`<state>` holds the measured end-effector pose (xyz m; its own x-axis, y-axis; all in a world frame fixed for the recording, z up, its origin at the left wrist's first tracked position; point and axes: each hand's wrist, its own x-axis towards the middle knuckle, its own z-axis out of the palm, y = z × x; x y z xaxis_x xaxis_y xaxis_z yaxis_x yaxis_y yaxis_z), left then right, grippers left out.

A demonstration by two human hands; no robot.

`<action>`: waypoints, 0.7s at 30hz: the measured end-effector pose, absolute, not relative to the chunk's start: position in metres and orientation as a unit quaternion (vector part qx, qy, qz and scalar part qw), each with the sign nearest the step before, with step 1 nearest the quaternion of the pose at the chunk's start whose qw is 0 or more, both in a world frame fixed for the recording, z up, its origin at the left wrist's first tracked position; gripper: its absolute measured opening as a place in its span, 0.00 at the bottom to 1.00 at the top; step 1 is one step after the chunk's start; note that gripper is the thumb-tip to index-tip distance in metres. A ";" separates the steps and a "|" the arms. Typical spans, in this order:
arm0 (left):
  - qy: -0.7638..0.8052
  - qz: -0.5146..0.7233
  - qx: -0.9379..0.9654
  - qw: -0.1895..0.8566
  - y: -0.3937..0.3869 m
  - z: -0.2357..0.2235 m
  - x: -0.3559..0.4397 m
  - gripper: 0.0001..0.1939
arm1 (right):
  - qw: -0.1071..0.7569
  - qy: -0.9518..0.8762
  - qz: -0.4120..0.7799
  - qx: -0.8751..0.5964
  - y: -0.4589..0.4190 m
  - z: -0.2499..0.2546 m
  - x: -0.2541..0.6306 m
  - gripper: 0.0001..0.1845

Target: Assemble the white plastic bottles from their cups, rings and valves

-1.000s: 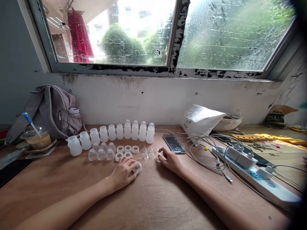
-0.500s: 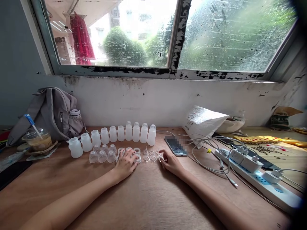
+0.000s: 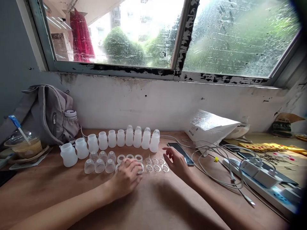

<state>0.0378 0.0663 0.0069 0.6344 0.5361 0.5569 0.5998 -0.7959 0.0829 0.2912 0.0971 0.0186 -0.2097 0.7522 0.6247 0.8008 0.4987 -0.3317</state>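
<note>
My left hand [image 3: 127,175] hovers low over the white collar rings [image 3: 138,158], partly covering the front row. Its fingers are loosely bent and a little blurred, and nothing shows in its grasp. One ring lies right beside its fingertips. My right hand [image 3: 176,161] is raised over the table with fingers apart, holding nothing, just right of two rows of thin clear rings [image 3: 157,168]. Clear dome caps [image 3: 99,166] stand in two rows left of my left hand. Behind them curves a line of frosted baby bottles [image 3: 82,148]; several at the right end wear clear caps.
A phone [image 3: 178,151] lies behind my right hand. Tangled white cables [image 3: 216,179] and a power strip [image 3: 275,191] occupy the right side, with a silvery-white bag [image 3: 208,127] behind. A grey backpack [image 3: 48,111] and a drink cup [image 3: 25,148] stand at left.
My left hand has pushed a white ring forward into the front row and let go. My right hand set a thin clear ring in line, then lifted away. The view has shifted slightly.
</note>
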 end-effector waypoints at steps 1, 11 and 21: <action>-0.293 -0.286 -0.910 0.054 0.061 0.006 0.035 0.10 | 0.387 -0.783 -0.045 -0.485 0.104 0.030 0.283 0.09; -0.264 -0.290 -0.919 0.026 0.041 -0.008 -0.004 0.12 | 0.216 -0.850 -0.175 -0.448 0.210 0.108 0.173 0.18; -0.341 -0.376 -0.861 0.010 0.042 -0.008 -0.029 0.17 | 0.190 -0.857 -0.136 -0.459 0.218 0.099 0.155 0.14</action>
